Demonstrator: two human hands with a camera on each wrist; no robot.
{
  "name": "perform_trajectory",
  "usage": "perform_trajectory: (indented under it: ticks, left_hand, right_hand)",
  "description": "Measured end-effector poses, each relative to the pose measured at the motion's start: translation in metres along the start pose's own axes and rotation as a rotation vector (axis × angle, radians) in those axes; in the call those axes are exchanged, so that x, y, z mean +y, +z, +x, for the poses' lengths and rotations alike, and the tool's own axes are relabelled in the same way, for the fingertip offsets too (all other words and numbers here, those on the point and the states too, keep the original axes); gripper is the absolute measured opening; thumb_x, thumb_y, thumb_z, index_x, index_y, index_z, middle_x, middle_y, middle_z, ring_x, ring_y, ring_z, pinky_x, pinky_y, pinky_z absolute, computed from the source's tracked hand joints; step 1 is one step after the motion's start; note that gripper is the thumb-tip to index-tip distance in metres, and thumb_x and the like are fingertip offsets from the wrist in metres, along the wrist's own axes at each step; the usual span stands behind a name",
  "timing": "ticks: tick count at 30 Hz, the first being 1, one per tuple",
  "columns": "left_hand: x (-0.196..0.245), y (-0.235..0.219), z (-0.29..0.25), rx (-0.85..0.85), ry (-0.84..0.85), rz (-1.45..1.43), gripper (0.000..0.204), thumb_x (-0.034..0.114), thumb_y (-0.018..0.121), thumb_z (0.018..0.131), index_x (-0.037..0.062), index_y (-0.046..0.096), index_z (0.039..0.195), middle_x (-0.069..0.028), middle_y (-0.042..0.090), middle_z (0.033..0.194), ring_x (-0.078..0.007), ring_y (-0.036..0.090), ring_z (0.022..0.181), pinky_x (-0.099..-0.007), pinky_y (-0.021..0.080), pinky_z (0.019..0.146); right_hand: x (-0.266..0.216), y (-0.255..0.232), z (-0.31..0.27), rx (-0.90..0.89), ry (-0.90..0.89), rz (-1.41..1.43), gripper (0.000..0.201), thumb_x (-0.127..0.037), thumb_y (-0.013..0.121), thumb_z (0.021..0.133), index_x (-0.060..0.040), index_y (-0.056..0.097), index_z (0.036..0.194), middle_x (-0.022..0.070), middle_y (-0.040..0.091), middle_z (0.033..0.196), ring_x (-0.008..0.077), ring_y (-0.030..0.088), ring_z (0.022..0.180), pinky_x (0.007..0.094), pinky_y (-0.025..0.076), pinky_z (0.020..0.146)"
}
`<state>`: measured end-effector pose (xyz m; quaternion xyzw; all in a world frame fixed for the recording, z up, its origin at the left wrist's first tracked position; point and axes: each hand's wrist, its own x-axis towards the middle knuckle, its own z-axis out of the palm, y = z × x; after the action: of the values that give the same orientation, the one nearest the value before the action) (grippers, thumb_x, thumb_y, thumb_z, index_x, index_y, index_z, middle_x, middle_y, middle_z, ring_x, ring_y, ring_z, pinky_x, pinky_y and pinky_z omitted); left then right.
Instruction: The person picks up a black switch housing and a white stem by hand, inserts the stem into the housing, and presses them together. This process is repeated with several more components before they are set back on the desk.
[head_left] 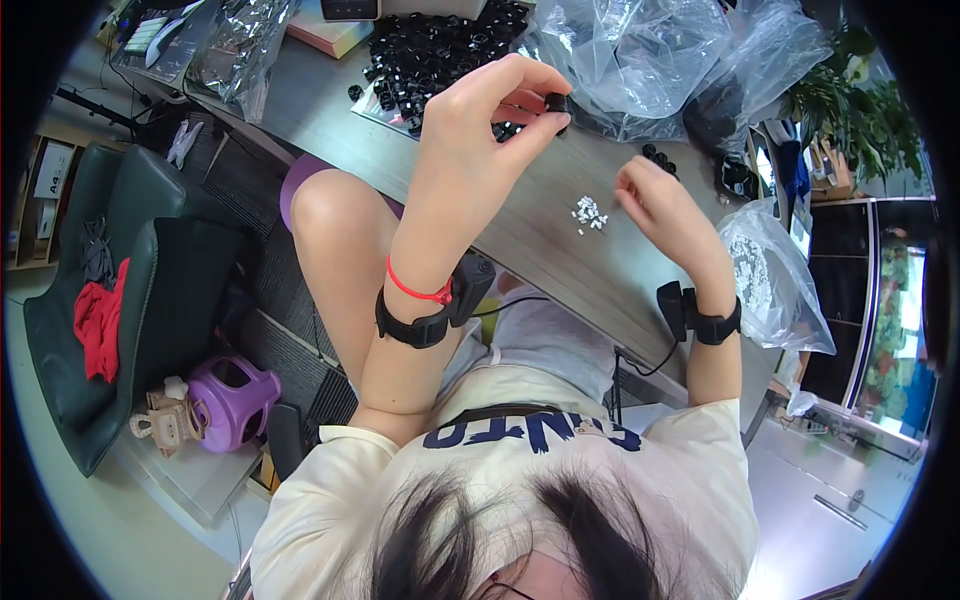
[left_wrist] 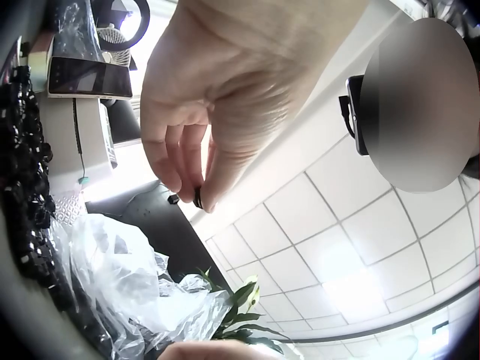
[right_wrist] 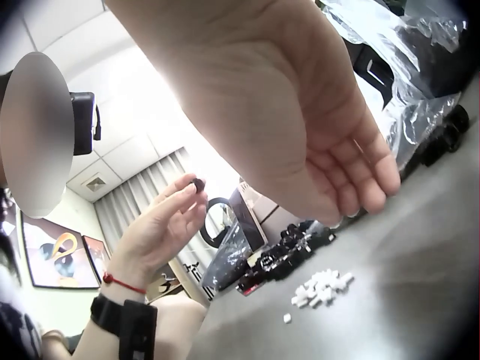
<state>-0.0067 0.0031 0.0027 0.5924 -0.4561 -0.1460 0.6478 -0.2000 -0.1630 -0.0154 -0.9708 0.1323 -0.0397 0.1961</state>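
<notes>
Raised above the table, the left hand (head_left: pixel 470 140) pinches a small black cylindrical piece (head_left: pixel 557 102) between thumb and fingertips. In the left wrist view the left hand (left_wrist: pixel 217 112) has dark bits showing at its fingertips. The right hand (head_left: pixel 665 205) hangs low over the table, fingers loosely bent, with nothing visible in them; the right wrist view shows the right hand (right_wrist: pixel 300 127) palm side. Small white pieces (head_left: pixel 590 213) lie in a loose pile left of it, apart from the fingers. A large heap of black pieces (head_left: pixel 430 55) is behind the left hand.
Clear plastic bags (head_left: pixel 630 60) cover the table's back. Several black pieces (head_left: pixel 657 156) lie just beyond the right hand. A bag of white pieces (head_left: pixel 765 270) is at the right edge, near a plant (head_left: pixel 855 95). A dark green chair (head_left: pixel 120 290) stands at left.
</notes>
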Motion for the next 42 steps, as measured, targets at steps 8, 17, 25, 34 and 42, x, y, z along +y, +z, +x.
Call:
perform_trajectory:
  ticks: [8,17,25,34,42]
  left_hand:
    - [-0.004,0.001,0.000,-0.008,0.004,-0.102,0.020,0.000,0.072,0.086,0.0011,0.068,0.106,-0.0038,0.069,0.098,-0.0092,0.064,0.087,-0.0230,0.053,0.078]
    - [-0.004,0.001,0.001,-0.010,-0.032,-0.206,0.016,0.004,0.070,0.091,-0.0005,0.068,0.106,-0.0032,0.069,0.097,-0.0081,0.064,0.089,-0.0216,0.051,0.080]
    - [-0.009,0.007,0.003,0.053,0.030,-0.155,0.012,0.005,0.069,0.088,-0.0036,0.068,0.097,-0.0090,0.068,0.090,-0.0151,0.069,0.080,-0.0264,0.055,0.073]
    - [-0.011,0.008,0.002,0.067,0.084,-0.097,0.012,0.006,0.068,0.089,-0.0029,0.068,0.096,-0.0102,0.066,0.089,-0.0176,0.068,0.076,-0.0275,0.055,0.072]
    - [-0.007,0.005,0.003,0.066,0.137,0.070,0.010,0.002,0.067,0.091,-0.0018,0.069,0.100,-0.0051,0.067,0.094,-0.0109,0.067,0.085,-0.0226,0.052,0.076]
  right_hand:
    - [-0.055,-0.046,0.025,0.185,-0.146,0.222,0.007,0.002,0.062,0.091,0.0023,0.057,0.096,0.0080,0.057,0.089,0.0179,0.059,0.080,0.0278,0.049,0.074]
    - [-0.074,-0.044,0.058,0.465,-0.374,0.177,0.011,0.004,0.064,0.088,0.0023,0.059,0.098,0.0082,0.061,0.094,0.0160,0.062,0.083,0.0255,0.050,0.075]
    - [-0.068,-0.034,0.063,0.438,-0.311,0.268,0.009,0.001,0.063,0.091,0.0013,0.060,0.100,0.0043,0.062,0.093,0.0116,0.062,0.083,0.0248,0.050,0.075]
    - [-0.055,-0.031,0.065,0.199,-0.164,0.777,0.007,-0.006,0.059,0.098,-0.0018,0.060,0.103,-0.0010,0.061,0.091,0.0064,0.061,0.083,0.0214,0.048,0.075]
    - [-0.067,-0.027,0.063,0.423,-0.242,0.368,0.008,-0.002,0.061,0.094,0.0015,0.060,0.101,0.0028,0.061,0.092,0.0097,0.062,0.082,0.0238,0.050,0.076]
